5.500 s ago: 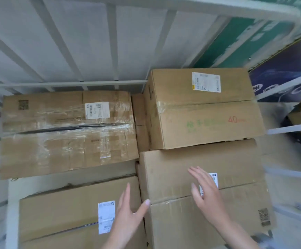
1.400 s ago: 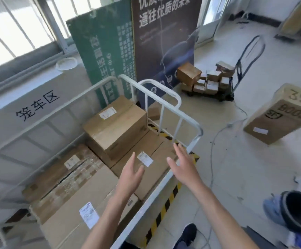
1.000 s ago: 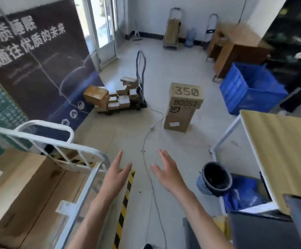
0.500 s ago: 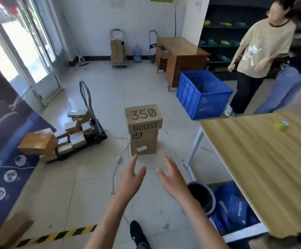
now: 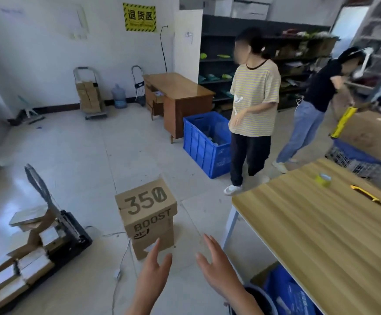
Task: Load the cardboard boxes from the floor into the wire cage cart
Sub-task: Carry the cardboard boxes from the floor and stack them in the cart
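Observation:
A tall cardboard box (image 5: 147,214) printed "350 BOOST" stands upright on the tiled floor straight ahead of me. My left hand (image 5: 154,272) and my right hand (image 5: 215,267) are both held out low in front of it, fingers spread, holding nothing. The left fingertips overlap the box's lower front in the view; I cannot tell whether they touch it. The wire cage cart is out of view.
A black platform trolley (image 5: 69,235) with several small boxes sits at left. A wooden table (image 5: 325,226) stands at right, a dark bin (image 5: 259,298) beneath it. A cable (image 5: 121,262) runs across the floor. A blue crate (image 5: 204,142), a desk and two people stand beyond.
My view has swung from the loaded cage cart around to the room. The "350 BOOST" box is now nearer, and my open hands have come closer to it.

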Motion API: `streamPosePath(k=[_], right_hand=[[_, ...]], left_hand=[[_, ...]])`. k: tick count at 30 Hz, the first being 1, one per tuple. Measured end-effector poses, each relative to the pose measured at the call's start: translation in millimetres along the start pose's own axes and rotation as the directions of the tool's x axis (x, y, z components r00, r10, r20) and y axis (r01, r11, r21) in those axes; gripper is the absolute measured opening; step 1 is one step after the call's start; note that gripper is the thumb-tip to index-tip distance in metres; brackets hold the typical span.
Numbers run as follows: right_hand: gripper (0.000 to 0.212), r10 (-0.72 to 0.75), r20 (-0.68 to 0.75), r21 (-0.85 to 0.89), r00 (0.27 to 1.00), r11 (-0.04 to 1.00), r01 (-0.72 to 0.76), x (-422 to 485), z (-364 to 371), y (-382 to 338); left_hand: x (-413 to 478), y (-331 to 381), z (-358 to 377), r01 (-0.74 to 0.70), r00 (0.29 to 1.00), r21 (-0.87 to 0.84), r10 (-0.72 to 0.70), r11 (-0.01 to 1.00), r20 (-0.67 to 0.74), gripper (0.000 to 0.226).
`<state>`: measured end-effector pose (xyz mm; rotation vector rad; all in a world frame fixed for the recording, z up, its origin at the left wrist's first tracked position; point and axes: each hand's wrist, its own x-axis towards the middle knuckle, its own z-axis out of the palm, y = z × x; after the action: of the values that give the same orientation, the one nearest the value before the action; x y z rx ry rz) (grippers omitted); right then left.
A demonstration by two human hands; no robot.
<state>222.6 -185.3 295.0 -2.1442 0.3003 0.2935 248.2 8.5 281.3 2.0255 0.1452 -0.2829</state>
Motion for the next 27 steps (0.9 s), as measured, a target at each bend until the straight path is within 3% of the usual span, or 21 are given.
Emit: streamPosePath(k=[8,13,18,23,27], right_hand=[[0.065,-0.012,0.071,-0.003,0.997,1.0,0.012,113.1,27.8,-23.8],[0.065,-0.027,0.151,-0.011,0.988,1.0,0.029,209.9,53.2,-28.5],[0.065,0.048,0.244,-0.008,0.968,0.999,-0.048,353.8,79.3,-17.1],[0.07,0.158,0.249,-0.032,0.956,0.987,-0.155,483.9,101.4,9.6],[0.074,0.241,0.22,-0.102,0.945,0.969,-0.224,579.8,122.9,40.7]], left_hand=[[105.8,-19.1,-23.3,0.068,0.996,-0.029,-0.069,0.997,-0.048,0.064],[194.8,-47.1,-29.7,0.183,0.979,-0.009,-0.183,0.983,-0.092,0.063],[327.6,-94.3,-34.4,0.374,0.914,-0.007,-0.37,0.927,-0.169,0.062],[442.8,-145.9,-41.2,0.521,0.842,0.187,-0.465,0.833,-0.275,0.061],[508.3,-200.8,-38.3,0.562,0.797,0.011,-0.539,0.827,-0.272,0.065]])
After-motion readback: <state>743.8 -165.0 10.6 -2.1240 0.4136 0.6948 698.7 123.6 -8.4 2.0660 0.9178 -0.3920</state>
